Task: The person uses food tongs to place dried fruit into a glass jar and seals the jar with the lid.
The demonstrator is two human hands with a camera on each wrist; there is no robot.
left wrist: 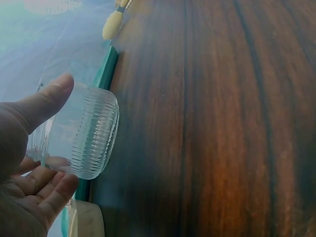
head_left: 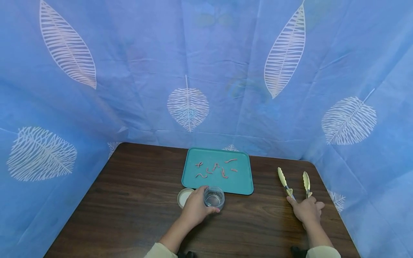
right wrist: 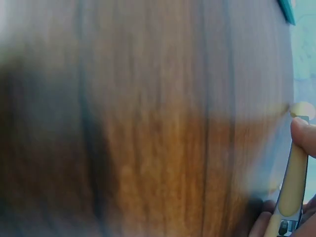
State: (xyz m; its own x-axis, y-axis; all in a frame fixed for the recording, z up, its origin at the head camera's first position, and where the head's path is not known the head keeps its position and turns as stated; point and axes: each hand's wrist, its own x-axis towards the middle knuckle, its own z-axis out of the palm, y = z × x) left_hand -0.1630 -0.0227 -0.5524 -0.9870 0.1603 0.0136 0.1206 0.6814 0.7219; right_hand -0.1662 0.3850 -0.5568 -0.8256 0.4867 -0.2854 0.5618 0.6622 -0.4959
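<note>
A clear glass jar (head_left: 214, 197) with ribbed sides stands upright just in front of the teal tray. My left hand (head_left: 195, 208) grips it from the left, thumb on the near side and fingers round the far side. In the left wrist view the jar (left wrist: 94, 133) looks see-through, with nothing visible inside. Pale yellow tongs (head_left: 282, 177) with metal parts spread their two tips above the table at the right. Around their handles my right hand (head_left: 307, 210) holds on, the thumb on one arm. In the right wrist view the tongs (right wrist: 292, 182) appear partly behind the thumb.
The teal tray (head_left: 238, 184) lies at the back of the dark wooden table (head_left: 135, 215), bearing several pink worm-like strips (head_left: 223, 173). A round lid (head_left: 184, 197) with a white inside rests left of the jar, partly behind my left hand. Blue leaf-patterned cloth (head_left: 222, 71) hangs round the table.
</note>
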